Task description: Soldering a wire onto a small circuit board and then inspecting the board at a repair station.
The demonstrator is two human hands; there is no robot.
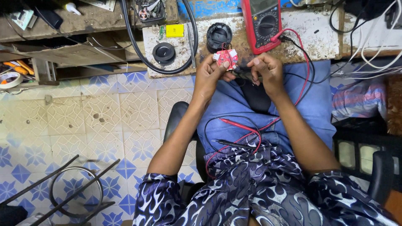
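Seated at the bench [318,39], the person has both hands up over the lap, just short of the bench edge. The left hand [209,77] is curled around a small red circuit board [227,56], thumb pressed on its face, fingers closed behind it; the board sits at about twelve o'clock from that hand, tilted toward the camera. The right hand [266,71] is at three o'clock from the board, fingers bunched and pinched shut on something dark and thin between the two hands; what exactly it grips, I cannot tell.

At one o'clock from the hands lies a red multimeter [262,23] on the bench, its red and black leads [303,79] looping down past the right wrist. Two probes [236,124], one red and one black, rest across the blue trousers on the lap, at six o'clock from the hands.

At twelve o'clock from the left hand, just beyond the board, stands a black round part [219,35]. At eleven o'clock sits a second black round part [163,53], ringed by a thick black cable [136,48], with a yellow block [174,30] just above it. Far out at nine o'clock, a roll of tape [10,79] lies on a low shelf.
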